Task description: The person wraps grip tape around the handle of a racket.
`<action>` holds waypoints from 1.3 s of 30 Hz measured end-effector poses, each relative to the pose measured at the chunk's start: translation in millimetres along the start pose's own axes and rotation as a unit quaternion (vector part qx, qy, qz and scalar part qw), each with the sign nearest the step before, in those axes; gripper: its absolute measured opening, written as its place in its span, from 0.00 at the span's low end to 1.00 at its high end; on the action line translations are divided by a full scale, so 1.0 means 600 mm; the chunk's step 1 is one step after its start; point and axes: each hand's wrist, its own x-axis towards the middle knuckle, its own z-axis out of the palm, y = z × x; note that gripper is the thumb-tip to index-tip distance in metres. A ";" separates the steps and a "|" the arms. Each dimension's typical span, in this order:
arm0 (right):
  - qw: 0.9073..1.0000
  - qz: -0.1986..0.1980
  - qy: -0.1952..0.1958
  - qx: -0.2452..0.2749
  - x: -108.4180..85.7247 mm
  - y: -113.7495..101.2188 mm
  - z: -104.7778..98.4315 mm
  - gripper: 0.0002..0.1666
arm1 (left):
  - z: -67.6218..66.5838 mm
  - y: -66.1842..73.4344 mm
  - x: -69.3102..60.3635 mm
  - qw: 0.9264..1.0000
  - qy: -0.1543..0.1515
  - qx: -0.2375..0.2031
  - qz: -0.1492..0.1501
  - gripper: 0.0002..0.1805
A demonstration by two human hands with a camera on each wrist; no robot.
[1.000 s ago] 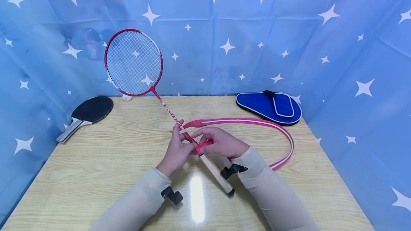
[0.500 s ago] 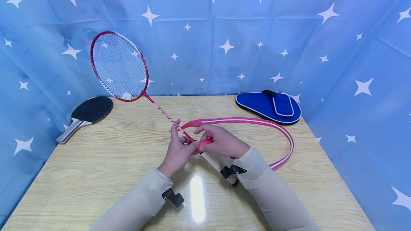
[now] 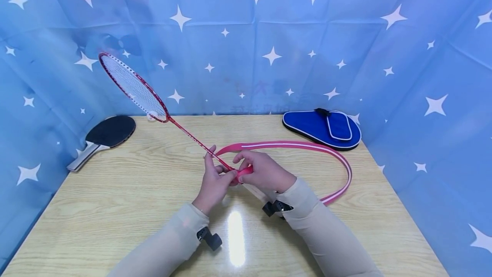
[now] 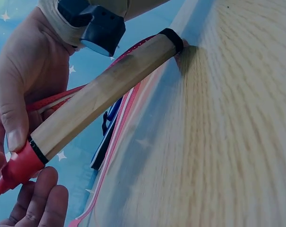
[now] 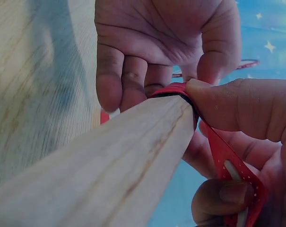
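A red-and-white badminton racket (image 3: 188, 135) slants up to the left, its strung head seen nearly edge-on. My left hand (image 3: 213, 183) holds it at the red cone above the bare wooden handle (image 4: 105, 94). My right hand (image 3: 267, 172) pinches a red perforated grip tape (image 5: 230, 161) that wraps the handle's top, the thumb pressing at the edge. The tape's long loose end, pink with a white stripe, loops over the table to the right. In the head view the right hand and forearm hide much of the handle; its black-capped butt shows in the left wrist view.
On the wooden table (image 3: 115, 208), a black table tennis bat (image 3: 111, 131) lies at the back left. A blue padded case (image 3: 311, 125) lies at the back right, beside the tape loop. A small white object (image 3: 152, 116) sits at the back edge. Star-patterned curtains surround the table.
The racket has rolled about its shaft, from face-on to nearly edge-on. Its head has swung left and down. Both hands have stayed almost in place around the tape.
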 end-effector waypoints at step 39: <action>1.000 -0.020 0.001 -0.018 -0.002 -0.001 -0.002 0.26 | 0.002 -0.008 -0.002 1.000 -0.006 -0.024 -0.004 0.49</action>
